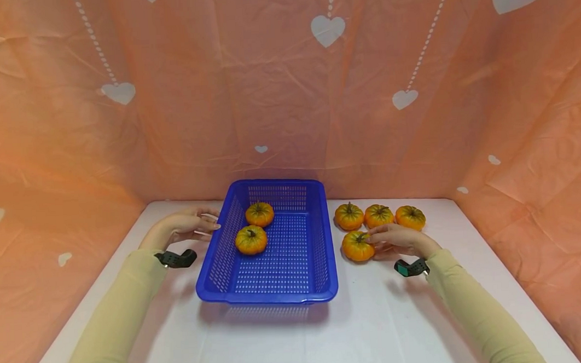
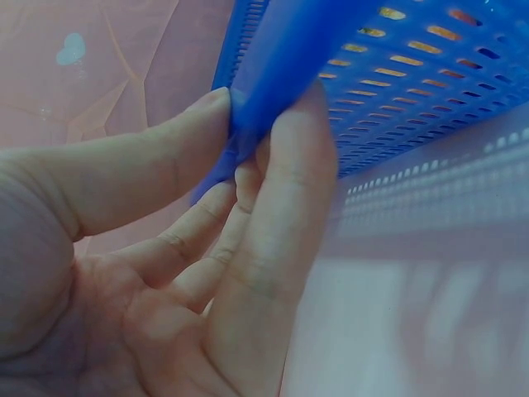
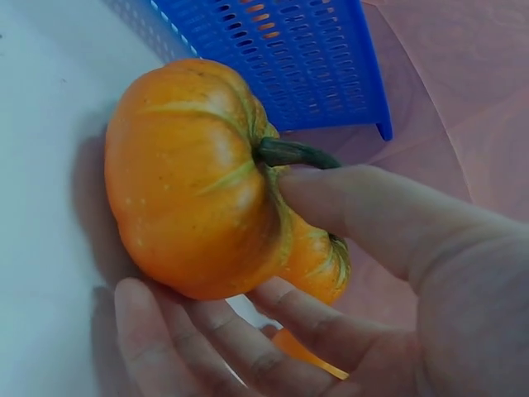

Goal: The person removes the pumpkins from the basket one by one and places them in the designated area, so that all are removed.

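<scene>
A blue plastic basket (image 1: 272, 300) stands on the white table, with two small orange pumpkins (image 1: 251, 240) inside, toward its left. My left hand (image 1: 189, 224) is at the basket's left side; in the left wrist view its thumb and fingers pinch the basket's rim (image 2: 285, 74). To the right of the basket, my right hand (image 1: 397, 239) holds another small pumpkin (image 1: 357, 247) that sits low at the table. Up close in the right wrist view, the thumb lies beside the green stem (image 3: 296, 153) and the other fingers are along the pumpkin's side (image 3: 186, 182).
Behind the held pumpkin, three more pumpkins (image 1: 378, 216) stand in a row right of the basket. An orange cloth (image 1: 276, 94) with white hearts hangs behind the table (image 1: 377, 330) and at both sides.
</scene>
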A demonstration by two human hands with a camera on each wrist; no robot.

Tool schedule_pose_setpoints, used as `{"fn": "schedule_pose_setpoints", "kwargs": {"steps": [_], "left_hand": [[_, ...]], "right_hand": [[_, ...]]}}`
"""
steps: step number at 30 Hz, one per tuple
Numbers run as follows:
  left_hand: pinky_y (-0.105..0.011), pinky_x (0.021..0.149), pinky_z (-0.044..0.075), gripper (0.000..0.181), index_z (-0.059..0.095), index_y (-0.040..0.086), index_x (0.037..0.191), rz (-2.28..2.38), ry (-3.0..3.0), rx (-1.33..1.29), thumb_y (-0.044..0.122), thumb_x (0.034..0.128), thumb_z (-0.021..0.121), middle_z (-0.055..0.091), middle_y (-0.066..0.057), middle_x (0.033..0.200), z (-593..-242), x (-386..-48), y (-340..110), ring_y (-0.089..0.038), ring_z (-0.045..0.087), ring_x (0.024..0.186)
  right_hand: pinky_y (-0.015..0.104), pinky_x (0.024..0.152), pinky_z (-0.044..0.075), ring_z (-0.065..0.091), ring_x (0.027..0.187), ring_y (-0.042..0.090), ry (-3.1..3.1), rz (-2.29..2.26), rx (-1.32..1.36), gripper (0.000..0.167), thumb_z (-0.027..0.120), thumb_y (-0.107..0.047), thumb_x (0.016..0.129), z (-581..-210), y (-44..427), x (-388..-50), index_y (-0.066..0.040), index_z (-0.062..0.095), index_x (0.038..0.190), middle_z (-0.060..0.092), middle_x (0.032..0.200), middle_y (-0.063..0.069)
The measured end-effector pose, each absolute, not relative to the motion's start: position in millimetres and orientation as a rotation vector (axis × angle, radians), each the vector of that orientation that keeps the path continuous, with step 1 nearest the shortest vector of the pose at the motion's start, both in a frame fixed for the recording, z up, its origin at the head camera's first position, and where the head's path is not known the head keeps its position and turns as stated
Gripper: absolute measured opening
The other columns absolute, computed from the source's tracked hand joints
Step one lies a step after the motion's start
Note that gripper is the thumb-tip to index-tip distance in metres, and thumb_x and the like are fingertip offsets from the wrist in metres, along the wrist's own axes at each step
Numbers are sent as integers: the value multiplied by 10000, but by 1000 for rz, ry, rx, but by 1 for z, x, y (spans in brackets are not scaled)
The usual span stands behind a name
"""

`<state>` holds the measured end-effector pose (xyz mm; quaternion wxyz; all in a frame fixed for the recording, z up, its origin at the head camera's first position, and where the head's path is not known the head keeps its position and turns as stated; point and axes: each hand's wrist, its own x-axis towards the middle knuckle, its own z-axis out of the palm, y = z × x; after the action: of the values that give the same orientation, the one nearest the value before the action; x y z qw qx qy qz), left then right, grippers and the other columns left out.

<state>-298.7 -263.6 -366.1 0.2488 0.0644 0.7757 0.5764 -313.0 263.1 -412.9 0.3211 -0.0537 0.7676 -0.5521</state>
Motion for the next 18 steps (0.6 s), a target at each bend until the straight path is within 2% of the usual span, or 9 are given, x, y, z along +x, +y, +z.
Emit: {"fn": "schedule_pose_setpoints", "kwargs": {"steps": [8, 12, 18], "left_hand": [[-475, 920, 486, 474, 342, -123, 1320, 1567, 2104, 197, 52, 940, 567, 618, -122, 1093, -367, -301, -264, -239, 648, 955], [-485, 924, 481, 476, 345, -115, 1317, 1572, 2110, 177, 52, 936, 575, 605, -142, 1105, -367, -300, -264, -246, 647, 953], [-478, 910, 492, 506, 347, -106, 1322, 1573, 2127, 171, 79, 927, 604, 589, -169, 1126, -367, -298, -265, -259, 647, 961]], "right_hand": [[418, 881, 518, 621, 935, 314, 2073, -1385, -212, 438, 552, -180, 974, -400, 268, -311, 103, 486, 1300, 619, 1052, 133], [463, 925, 483, 598, 1041, 373, 2065, -1374, -268, 451, 507, -150, 990, -390, 273, -311, 145, 425, 1321, 616, 1115, 178], [474, 944, 465, 545, 1132, 424, 2075, -1380, -290, 529, 503, -172, 994, -372, 276, -314, 181, 339, 1352, 510, 1256, 307]]}}
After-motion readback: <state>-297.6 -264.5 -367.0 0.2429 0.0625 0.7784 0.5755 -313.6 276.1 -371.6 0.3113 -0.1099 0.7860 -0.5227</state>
